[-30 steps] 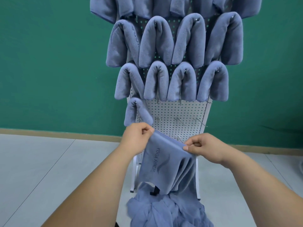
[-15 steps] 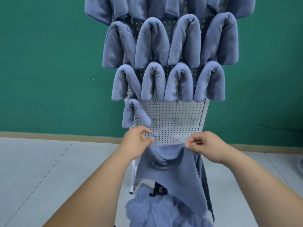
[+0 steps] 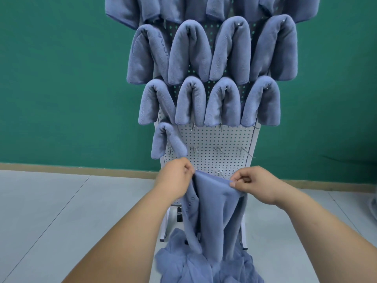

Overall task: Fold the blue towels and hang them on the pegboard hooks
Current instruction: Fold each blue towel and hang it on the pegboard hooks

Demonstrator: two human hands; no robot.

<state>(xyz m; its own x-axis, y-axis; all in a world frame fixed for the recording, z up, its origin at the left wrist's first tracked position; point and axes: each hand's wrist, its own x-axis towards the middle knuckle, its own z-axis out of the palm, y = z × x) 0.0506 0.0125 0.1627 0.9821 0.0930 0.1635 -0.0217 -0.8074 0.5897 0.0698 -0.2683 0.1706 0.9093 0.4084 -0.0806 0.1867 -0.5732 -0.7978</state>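
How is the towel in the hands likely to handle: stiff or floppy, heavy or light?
Probably floppy: the towel sags between the left hand and right hand and hangs in loose folds. Likely light, since fingertip pinches at its top edge carry it.

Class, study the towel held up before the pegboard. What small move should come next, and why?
Probably bring the left hand across to the right hand, folding the towel in half. Both hands pinch its top edge and it hangs loose and unfolded, likely too wide for the bare hook beside the lowest hung towel.
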